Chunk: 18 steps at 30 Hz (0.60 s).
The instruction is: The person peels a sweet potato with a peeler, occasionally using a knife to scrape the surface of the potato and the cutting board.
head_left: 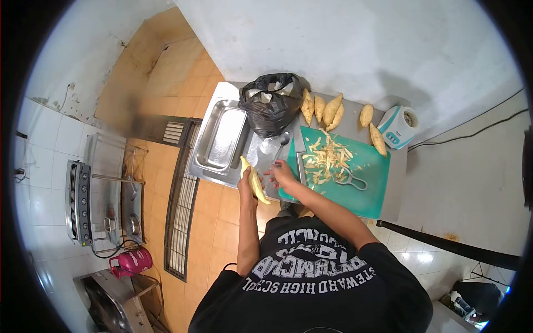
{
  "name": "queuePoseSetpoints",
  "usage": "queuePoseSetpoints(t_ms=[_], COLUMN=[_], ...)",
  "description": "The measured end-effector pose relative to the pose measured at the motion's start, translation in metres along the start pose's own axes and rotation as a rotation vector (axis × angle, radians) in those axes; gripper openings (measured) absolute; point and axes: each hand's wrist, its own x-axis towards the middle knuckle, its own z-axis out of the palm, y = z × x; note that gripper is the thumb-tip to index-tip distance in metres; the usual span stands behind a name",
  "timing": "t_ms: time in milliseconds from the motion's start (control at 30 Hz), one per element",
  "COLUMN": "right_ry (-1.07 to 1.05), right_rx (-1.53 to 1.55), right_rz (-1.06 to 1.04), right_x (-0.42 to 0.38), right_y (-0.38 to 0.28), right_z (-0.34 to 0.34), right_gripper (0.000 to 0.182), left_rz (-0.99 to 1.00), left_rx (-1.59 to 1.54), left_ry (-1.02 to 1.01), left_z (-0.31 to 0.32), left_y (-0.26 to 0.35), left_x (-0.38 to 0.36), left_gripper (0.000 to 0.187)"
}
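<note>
In my left hand (246, 187) is a peeled, pale yellow sweet potato (255, 180), held tilted over the counter's front edge. Close to its right, my right hand (282, 174) has its fingers apart and holds nothing. A green cutting board (371, 200) lies to the right of that hand. Peelings (327, 158) are heaped on the board, and a peeler (353, 180) rests at their lower edge. Along the board's left side lies a knife (300, 161). Unpeeled sweet potatoes (332, 109) sit by the wall, with a few more near the board's far right corner.
An open black plastic bag (272, 114) stands at the back, beside a steel pan (210, 168) on the left. A spoon (283, 140) lies between bag and board. At the right is a white and teal appliance (397, 129). A pink gas cylinder (133, 261) stands on the floor.
</note>
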Motion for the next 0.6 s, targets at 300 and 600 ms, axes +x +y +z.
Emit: queuePoseSetpoints(t_ms=[300, 600], right_ry=[0.432, 0.515], right_rx=[-1.150, -1.280], right_rz=[-0.619, -0.406], right_x=[-0.037, -0.026], right_y=[0.012, -0.011], right_z=[-0.050, -0.074], right_gripper=[0.053, 0.073], left_rz=[-0.021, -0.049], left_rx=[0.169, 0.302], left_ry=[-0.179, -0.319], left_z=[0.024, 0.050], left_y=[0.001, -0.008], left_x=[0.007, 0.022], left_gripper=[0.052, 0.056])
